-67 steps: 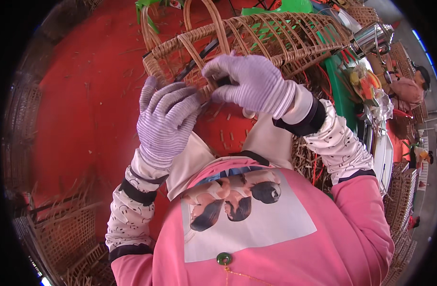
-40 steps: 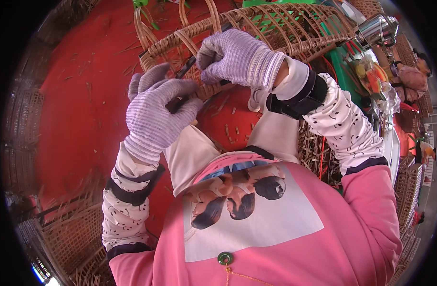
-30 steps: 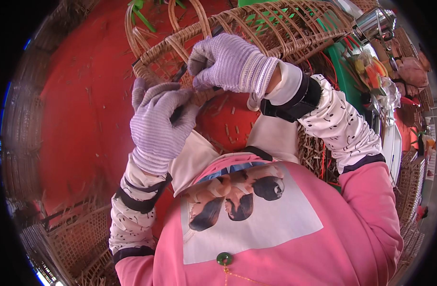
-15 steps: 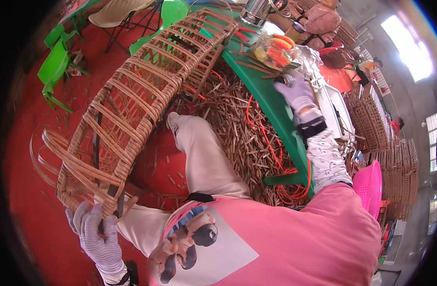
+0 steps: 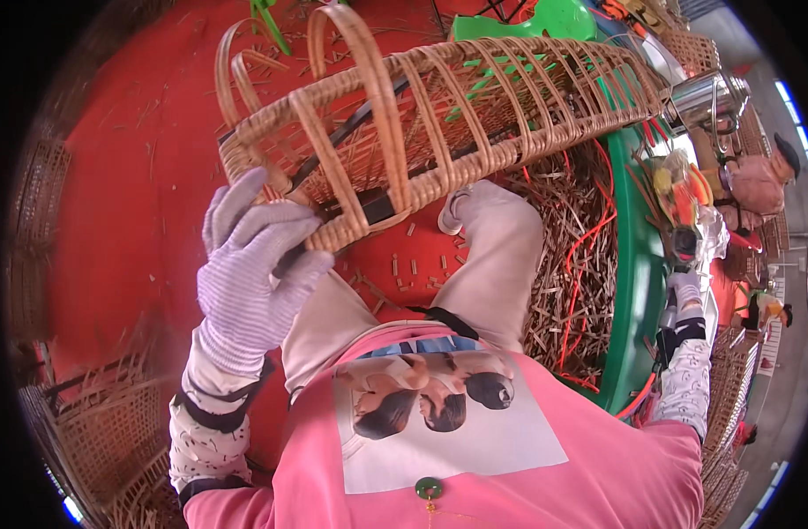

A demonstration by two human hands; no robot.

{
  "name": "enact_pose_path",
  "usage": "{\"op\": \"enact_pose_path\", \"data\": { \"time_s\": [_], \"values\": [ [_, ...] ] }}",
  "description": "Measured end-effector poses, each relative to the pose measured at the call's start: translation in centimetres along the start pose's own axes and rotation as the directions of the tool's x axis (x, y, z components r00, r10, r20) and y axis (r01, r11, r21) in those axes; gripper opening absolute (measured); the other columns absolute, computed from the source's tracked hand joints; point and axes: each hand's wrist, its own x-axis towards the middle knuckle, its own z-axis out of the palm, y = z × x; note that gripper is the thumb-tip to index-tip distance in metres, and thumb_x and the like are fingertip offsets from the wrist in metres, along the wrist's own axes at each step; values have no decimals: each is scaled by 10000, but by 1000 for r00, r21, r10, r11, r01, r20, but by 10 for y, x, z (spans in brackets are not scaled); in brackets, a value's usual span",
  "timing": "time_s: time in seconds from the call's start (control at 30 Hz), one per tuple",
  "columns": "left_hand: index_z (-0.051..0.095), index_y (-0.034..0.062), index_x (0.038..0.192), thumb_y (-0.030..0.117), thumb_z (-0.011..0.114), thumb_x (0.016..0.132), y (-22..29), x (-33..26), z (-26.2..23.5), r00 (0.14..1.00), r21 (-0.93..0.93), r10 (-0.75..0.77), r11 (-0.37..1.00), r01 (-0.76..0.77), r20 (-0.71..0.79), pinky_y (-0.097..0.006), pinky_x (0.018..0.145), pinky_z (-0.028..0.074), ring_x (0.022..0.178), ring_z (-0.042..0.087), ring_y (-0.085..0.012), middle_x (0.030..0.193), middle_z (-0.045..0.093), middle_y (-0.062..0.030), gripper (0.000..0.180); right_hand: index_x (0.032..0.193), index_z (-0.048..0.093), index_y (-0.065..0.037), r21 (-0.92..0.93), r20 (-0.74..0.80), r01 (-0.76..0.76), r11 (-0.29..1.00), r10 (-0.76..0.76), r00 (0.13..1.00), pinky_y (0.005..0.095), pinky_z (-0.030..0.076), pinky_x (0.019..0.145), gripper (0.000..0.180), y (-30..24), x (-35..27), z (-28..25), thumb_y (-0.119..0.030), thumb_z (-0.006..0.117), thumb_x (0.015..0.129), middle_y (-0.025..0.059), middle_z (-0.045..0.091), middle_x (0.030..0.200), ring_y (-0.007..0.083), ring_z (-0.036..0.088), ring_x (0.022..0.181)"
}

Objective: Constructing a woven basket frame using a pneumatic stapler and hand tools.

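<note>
Left hand [image 5: 254, 273], in a pale striped knit glove, is raised near the left of the scene with its fingers curled around the near end of a long wicker basket frame [image 5: 439, 115]. The grip closes on the woven rim where the arched handle strips meet it; a dark tool or rod appears to sit under the fingers, but what it is cannot be made out. The frame is held off the floor, tilted, running from the gloved hand up and away to the far right, its open ribs showing the green plastic chair [image 5: 519, 26] behind it. Right hand [image 5: 686, 286], also gloved, is stretched out to the far right, resting at the edge of the green table [image 5: 638, 291]; whether it is open or closed on anything cannot be told, since it is small and bent by the lens. Between the knees and the table lies a heap of cut cane strips [image 5: 572, 256] with orange cord running through it. Red floor [image 5: 130, 176] below, littered with short offcuts. Woven panels [image 5: 95, 432] lie near left.
</note>
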Motion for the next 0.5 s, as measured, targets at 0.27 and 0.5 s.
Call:
{"op": "enact_pose_path", "data": {
  "time_s": [0.27, 0.5],
  "values": [
    [636, 77, 850, 145, 708, 632, 0, -8, 10, 995, -132, 9, 991, -22, -102, -450, 995, 247, 1114, 453, -275, 920, 603, -32, 240, 693, 537, -17, 672, 183, 166, 722, -380, 907, 272, 428, 497, 110, -235, -217, -109, -113, 589, 678, 59, 521, 565, 158, 511, 500],
    [631, 103, 838, 159, 715, 625, -6, -14, 17, 981, -202, -8, 979, -32, -192, -470, 992, 243, 1111, 456, -257, 910, 597, -15, 237, 805, 560, -3, 432, 184, 673, 600, -789, 586, 263, 408, 493, 162, -330, -307, -93, -78, 615, 672, 40, 518, 621, 126, 519, 555]
  ]
}}
